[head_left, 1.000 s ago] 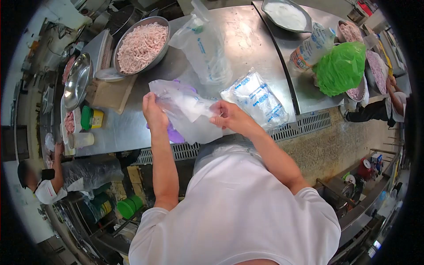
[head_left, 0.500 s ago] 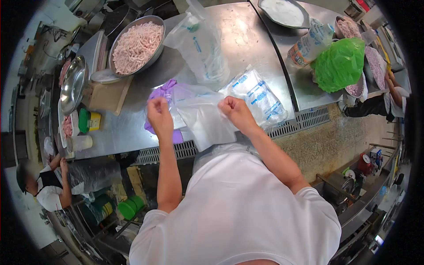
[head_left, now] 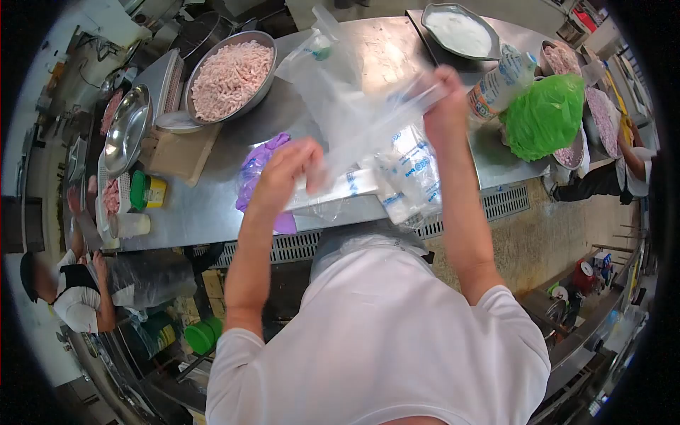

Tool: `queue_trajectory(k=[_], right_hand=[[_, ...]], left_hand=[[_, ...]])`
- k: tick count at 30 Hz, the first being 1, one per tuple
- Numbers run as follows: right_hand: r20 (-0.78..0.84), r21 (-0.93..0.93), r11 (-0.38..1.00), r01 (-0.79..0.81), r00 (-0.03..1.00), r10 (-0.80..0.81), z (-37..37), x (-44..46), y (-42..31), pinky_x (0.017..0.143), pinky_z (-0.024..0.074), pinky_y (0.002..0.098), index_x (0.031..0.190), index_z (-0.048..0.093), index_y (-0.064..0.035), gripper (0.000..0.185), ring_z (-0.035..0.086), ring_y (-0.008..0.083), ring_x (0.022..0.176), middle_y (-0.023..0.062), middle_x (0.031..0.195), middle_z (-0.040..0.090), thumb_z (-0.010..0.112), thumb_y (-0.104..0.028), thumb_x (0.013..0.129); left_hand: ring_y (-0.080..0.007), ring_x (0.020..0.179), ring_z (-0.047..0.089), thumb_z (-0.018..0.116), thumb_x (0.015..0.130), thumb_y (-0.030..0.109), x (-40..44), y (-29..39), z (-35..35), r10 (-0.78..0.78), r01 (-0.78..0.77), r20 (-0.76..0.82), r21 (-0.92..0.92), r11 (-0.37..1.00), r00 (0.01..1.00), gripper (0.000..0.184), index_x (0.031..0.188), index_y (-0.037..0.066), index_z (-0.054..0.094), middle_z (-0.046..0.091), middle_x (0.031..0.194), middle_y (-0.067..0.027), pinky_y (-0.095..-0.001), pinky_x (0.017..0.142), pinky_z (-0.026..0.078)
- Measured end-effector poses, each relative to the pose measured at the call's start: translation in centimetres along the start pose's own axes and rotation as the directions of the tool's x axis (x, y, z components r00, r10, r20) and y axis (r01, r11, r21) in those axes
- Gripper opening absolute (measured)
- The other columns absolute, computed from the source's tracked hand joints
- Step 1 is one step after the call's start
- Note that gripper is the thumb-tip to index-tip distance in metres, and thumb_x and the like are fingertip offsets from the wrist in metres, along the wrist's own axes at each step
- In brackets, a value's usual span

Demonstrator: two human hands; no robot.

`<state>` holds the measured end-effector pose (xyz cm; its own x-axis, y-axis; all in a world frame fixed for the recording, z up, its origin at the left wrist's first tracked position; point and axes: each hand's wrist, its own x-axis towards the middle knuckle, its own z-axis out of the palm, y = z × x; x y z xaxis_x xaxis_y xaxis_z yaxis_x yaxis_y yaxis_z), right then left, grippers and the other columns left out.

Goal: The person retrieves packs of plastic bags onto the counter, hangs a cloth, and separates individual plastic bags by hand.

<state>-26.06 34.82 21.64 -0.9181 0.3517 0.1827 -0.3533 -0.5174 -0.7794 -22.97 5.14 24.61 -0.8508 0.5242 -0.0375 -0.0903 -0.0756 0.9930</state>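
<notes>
The right hand pinches a clear plastic bag that slants over the desk; the blurred left hand curls near its lower end, its grip unclear. Printed plastic packs lie near the desk's front edge, right of a purple bag.

Your left hand and right hand are blurred, as is the clear plastic bag between them, so its opening can't be made out. Your left hand partly hides the purple bundle, and the dark rim cuts off the co-worker at the picture's right.
</notes>
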Motion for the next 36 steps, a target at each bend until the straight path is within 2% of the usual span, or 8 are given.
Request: queue_trajectory(k=[3, 5, 8, 11, 18, 21, 30, 36], right_hand=[[0.585, -0.041, 0.987, 0.155, 0.805, -0.102, 6.3, 0.9, -8.3, 0.072, 0.0543, 0.0371, 0.092, 0.058, -0.0061, 0.010, 0.062, 0.0174, 0.084, 0.0050, 0.094, 0.063, 0.066, -0.012, 0.089], [0.804, -0.343, 0.822, 0.455, 0.594, 0.007, 9.2, 2.5, -9.8, 0.075, 0.0530, 0.0377, 0.093, 0.059, -0.0054, 0.010, 0.063, 0.0213, 0.083, 0.0065, 0.095, 0.065, 0.065, -0.012, 0.088], [0.843, -0.527, 0.252, 0.811, 0.536, 0.038, 9.5, 6.8, -4.3, 0.077, 0.0507, 0.0393, 0.094, 0.061, -0.0043, 0.013, 0.063, 0.0301, 0.084, 0.0106, 0.095, 0.066, 0.064, -0.013, 0.085], [0.547, -0.729, -0.134, 0.672, 0.688, 0.476, 3.3, 9.6, 6.4, 0.081, 0.0513, 0.0475, 0.099, 0.066, -0.0073, 0.021, 0.064, 0.0373, 0.092, 0.0166, 0.096, 0.067, 0.055, -0.020, 0.086], [0.339, -0.885, 0.410, 0.222, 0.910, 0.240, -7.9, 0.1, 9.9, 0.091, 0.0496, 0.0397, 0.124, 0.057, -0.0023, 0.049, 0.063, 0.0350, 0.106, 0.0215, 0.114, 0.065, 0.071, -0.023, 0.082], [0.050, -0.959, 0.283, 0.000, 0.984, 0.171, -11.5, -4.4, 5.6, 0.097, 0.0468, 0.0392, 0.126, 0.052, 0.0058, 0.062, 0.060, 0.0374, 0.115, 0.0238, 0.122, 0.062, 0.075, -0.032, 0.082], [-0.262, -0.965, -0.138, -0.224, 0.849, 0.459, -12.6, -9.9, 6.8, 0.082, 0.0525, 0.0418, 0.110, 0.061, 0.0073, 0.058, 0.068, 0.0329, 0.093, 0.0227, 0.099, 0.070, 0.083, -0.026, 0.068], [-0.253, -0.921, 0.158, -0.357, 0.854, 0.454, -15.2, -4.9, 4.0, 0.069, 0.0525, 0.0335, 0.087, 0.073, 0.0009, 0.019, 0.066, 0.0153, 0.073, 0.0104, 0.080, 0.073, 0.075, -0.013, 0.074]], left_hand=[[-0.0241, 0.065, 0.057, 0.059, 0.091, 0.020, 5.2, 5.0, -0.1, 0.518, -0.157, -0.255, 0.766, 0.624, 0.816, 0.022, 0.077, 0.002, 0.058, 0.058, 0.073, -0.0087, -0.0444, 0.067, 0.046], [-0.0294, 0.061, 0.059, 0.065, 0.082, 0.021, 10.4, 9.6, -3.5, 0.856, -0.279, 0.383, 0.914, -0.295, 0.347, 0.021, 0.082, 0.000, 0.061, 0.061, 0.071, -0.0129, -0.0450, 0.063, 0.045], [-0.0339, 0.072, 0.063, 0.067, 0.074, 0.020, 14.6, 9.1, -6.5, 0.785, -0.537, 0.289, 0.841, 0.065, 0.548, 0.025, 0.088, 0.000, 0.065, 0.067, 0.079, -0.0155, -0.0442, 0.068, 0.047], [-0.0297, 0.090, 0.068, 0.070, 0.073, 0.016, 15.7, 1.3, -7.9, 0.065, 0.121, -0.141, 0.961, 0.249, 0.988, 0.020, 0.085, 0.000, 0.070, 0.071, 0.098, -0.0186, -0.0413, 0.080, 0.052], [-0.0167, 0.075, 0.062, 0.069, 0.081, 0.013, 10.5, -17.4, -7.2, 0.201, 0.020, -0.470, 0.424, 0.905, 0.859, 0.016, 0.088, -0.001, 0.069, 0.069, 0.081, -0.0098, -0.0317, 0.071, 0.050], [-0.0144, 0.073, 0.060, 0.066, 0.086, 0.012, 5.9, -15.6, -5.4, 0.428, 0.093, -0.633, 0.621, 0.778, 0.645, 0.014, 0.093, 0.000, 0.067, 0.067, 0.081, -0.0082, -0.0294, 0.069, 0.048], [-0.0363, 0.111, 0.052, 0.074, 0.073, 0.005, -1.1, -17.9, 3.0, 0.216, 0.103, -0.216, 0.894, 0.436, 0.952, 0.049, 0.118, 0.001, 0.059, 0.059, 0.117, -0.0165, -0.0436, 0.097, 0.041], [-0.0368, 0.112, 0.051, 0.076, 0.070, 0.005, -0.8, -15.8, 0.2, 0.307, 0.025, -0.169, 0.906, 0.423, 0.936, 0.051, 0.118, 0.001, 0.059, 0.058, 0.118, -0.0169, -0.0448, 0.099, 0.040]])
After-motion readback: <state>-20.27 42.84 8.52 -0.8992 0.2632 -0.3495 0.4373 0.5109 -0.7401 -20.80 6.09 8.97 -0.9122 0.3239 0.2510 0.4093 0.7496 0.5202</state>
